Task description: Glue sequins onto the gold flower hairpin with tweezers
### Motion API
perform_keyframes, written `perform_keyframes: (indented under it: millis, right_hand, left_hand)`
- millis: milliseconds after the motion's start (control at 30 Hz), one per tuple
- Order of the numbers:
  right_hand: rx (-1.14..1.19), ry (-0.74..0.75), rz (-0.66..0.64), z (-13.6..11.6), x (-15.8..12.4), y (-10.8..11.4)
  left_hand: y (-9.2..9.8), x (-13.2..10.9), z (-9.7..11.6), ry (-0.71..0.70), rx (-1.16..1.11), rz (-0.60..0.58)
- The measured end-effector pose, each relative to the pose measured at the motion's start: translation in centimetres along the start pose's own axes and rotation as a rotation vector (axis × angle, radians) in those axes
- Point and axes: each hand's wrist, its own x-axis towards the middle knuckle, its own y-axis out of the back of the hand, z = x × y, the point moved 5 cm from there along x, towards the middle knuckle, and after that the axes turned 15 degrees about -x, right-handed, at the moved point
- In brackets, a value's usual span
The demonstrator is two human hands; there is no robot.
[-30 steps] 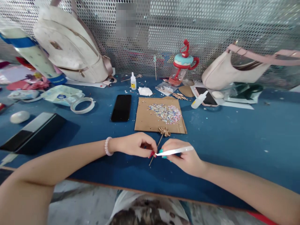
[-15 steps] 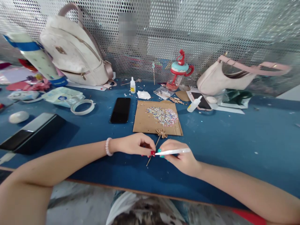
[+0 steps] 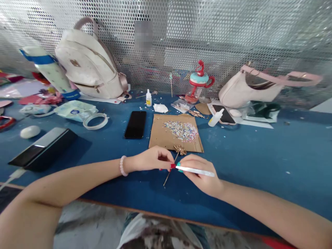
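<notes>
My left hand (image 3: 155,159), with red nails and a beaded bracelet, is closed in a pinch around a thin stick (image 3: 168,179) with a gold flower head (image 3: 180,149). The flower lies by the near edge of the cardboard sheet (image 3: 158,140), and the stick slants down toward me. My right hand (image 3: 202,174), green-nailed, grips a slim white pointed tool (image 3: 198,171) whose exact kind I cannot make out. Its tip points left, right at my left fingertips. Colourful small sequin-like pieces (image 3: 183,130) are spread over the cardboard.
Left of the cardboard lie a black phone (image 3: 135,124), a tape roll (image 3: 95,121) and a dark wedge-shaped device (image 3: 44,148). Two glue bottles (image 3: 148,98) stand or lean behind. A backpack (image 3: 88,65), a red-handled cup (image 3: 198,81) and a handbag (image 3: 246,86) line the perforated metal wall.
The view has shifted slightly. The white tool has tilted, its rear end now lower than its tip. My left hand keeps its pinch on the flower stick.
</notes>
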Motion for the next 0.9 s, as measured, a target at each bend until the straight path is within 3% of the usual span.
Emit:
perform_keyframes:
  millis: [333,667,900]
  right_hand:
    - [0.024,-0.045,-0.021,0.4,-0.5,-0.2]
    - [0.046,-0.047,0.012,0.6,-0.5,0.0]
    - [0.056,-0.045,-0.024,0.5,-0.5,-0.2]
  left_hand:
    - [-0.4,0.0,0.1,0.023,0.012,-0.077]
    - [0.2,0.0,0.5,-0.028,-0.007,-0.006]
    - [-0.8,-0.4,0.6,-0.003,0.049,-0.069]
